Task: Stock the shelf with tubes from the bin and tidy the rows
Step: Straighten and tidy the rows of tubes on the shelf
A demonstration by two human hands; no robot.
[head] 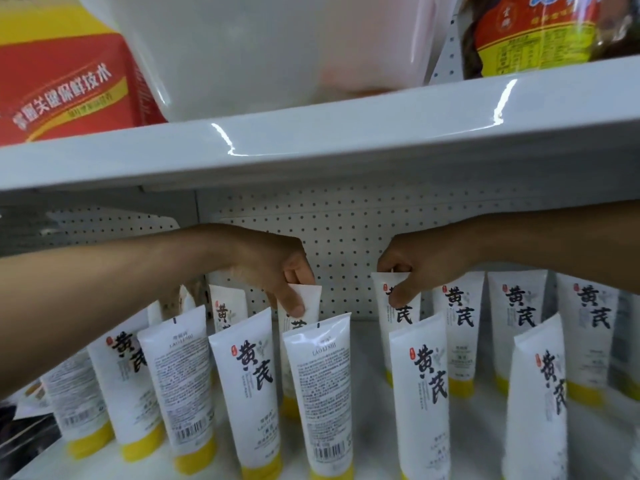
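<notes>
Several white tubes with yellow caps and black characters stand cap-down on the white shelf (374, 386). My left hand (273, 268) reaches in from the left and pinches the top of a back-row tube (308, 299) behind the front row. From the right comes my right hand (415, 268), gripping the top edge of another back-row tube (401, 317). Two front tubes (180, 382) (322, 393) show their printed backs with barcodes; the others face forward. No bin of tubes shows in this view.
A white pegboard panel (346, 233) closes the back of the shelf. The upper shelf board (311, 147) hangs low over my hands, carrying a red and yellow carton (62, 81), a translucent white container (270, 46) and a bagged product (540, 32).
</notes>
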